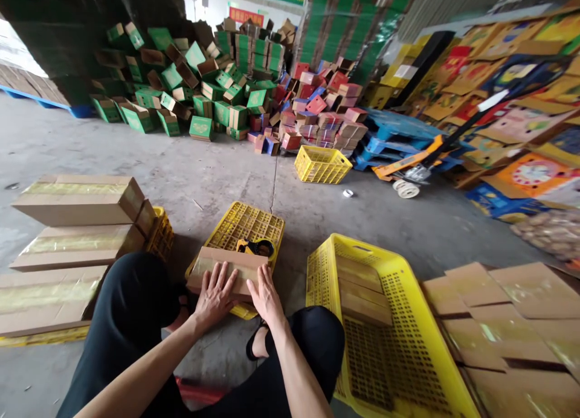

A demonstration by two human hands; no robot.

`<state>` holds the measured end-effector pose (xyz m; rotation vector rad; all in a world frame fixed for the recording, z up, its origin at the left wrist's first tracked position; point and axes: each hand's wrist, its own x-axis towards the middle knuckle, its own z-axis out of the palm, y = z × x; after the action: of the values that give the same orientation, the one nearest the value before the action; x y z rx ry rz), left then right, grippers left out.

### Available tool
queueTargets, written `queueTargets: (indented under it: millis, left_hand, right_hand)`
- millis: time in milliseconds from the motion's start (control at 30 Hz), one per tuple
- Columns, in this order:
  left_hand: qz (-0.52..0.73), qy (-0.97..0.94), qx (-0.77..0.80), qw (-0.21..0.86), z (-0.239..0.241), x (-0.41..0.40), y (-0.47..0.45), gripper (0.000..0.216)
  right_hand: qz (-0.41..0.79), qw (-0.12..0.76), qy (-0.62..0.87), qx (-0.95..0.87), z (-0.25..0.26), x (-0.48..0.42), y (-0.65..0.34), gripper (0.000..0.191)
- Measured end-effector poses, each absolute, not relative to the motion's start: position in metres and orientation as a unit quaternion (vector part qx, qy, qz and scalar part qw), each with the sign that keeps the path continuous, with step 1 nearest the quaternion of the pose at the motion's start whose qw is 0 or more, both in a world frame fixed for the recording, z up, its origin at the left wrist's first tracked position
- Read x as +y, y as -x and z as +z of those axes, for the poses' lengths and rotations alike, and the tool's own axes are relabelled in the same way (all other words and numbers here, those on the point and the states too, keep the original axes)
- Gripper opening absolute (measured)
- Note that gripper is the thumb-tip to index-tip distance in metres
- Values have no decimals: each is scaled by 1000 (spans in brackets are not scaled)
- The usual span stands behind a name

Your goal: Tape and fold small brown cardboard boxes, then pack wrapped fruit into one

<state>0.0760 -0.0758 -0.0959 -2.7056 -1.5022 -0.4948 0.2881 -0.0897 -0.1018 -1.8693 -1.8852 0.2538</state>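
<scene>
A flat brown cardboard box (235, 262) lies on an upturned yellow plastic crate (247, 223) in front of my knees. My left hand (215, 296) rests flat on the box's near left part, fingers spread. My right hand (265, 296) lies flat on its near right part, fingers stretched out. Both hands press the box top and hold nothing. A tape dispenser (255, 247) with a black and yellow body sits on the crate just behind the box.
A big yellow crate (408, 351) holding folded cardboard stands at my right, with flat cardboard sheets (512, 321) beyond it. Taped brown boxes (77, 218) are stacked at my left. Farther off lie another yellow crate (321, 164), a tape roll (347, 193), a pallet jack (417, 164) and heaps of green and red boxes (217, 86).
</scene>
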Motion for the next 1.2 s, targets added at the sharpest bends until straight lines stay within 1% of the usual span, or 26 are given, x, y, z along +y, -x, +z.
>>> queueTargets:
  millis: [133, 367, 467, 533, 633, 733, 900, 1000, 1200]
  left_hand:
    - [-137, 863, -486, -4, -87, -79, -77, 91]
    - [-142, 849, -509, -24, -92, -80, -89, 102]
    - [-154, 839, -520, -48, -94, -79, -106, 102]
    - [-152, 856, -488, -82, -94, -78, -121, 98]
    - [-129, 893, -406, -147, -94, -77, -141, 95]
    - [-134, 892, -392, -181, -96, -74, -147, 93]
    - [-152, 889, -391, -184, -95, -72, -116, 91]
    - [-158, 870, -437, -165, -91, -74, -87, 92]
    - [-180, 830, -511, -135, -89, -78, -41, 89]
  right_hand:
    - [134, 259, 668, -684, -91, -113, -291, 65]
    - [81, 258, 646, -714, -73, -143, -288, 62]
    - [62, 270, 650, -708, -68, -142, -288, 58]
    - [61, 291, 653, -697, -65, -136, -290, 56]
    - [74, 321, 656, -679, -61, -122, -297, 58]
    - [68, 330, 660, -671, -60, -110, -302, 58]
    - [16, 323, 651, -687, -64, -103, -300, 58]
    - [-7, 325, 648, -688, -65, -102, -299, 56]
    - [-11, 313, 631, -710, -61, -104, -291, 47]
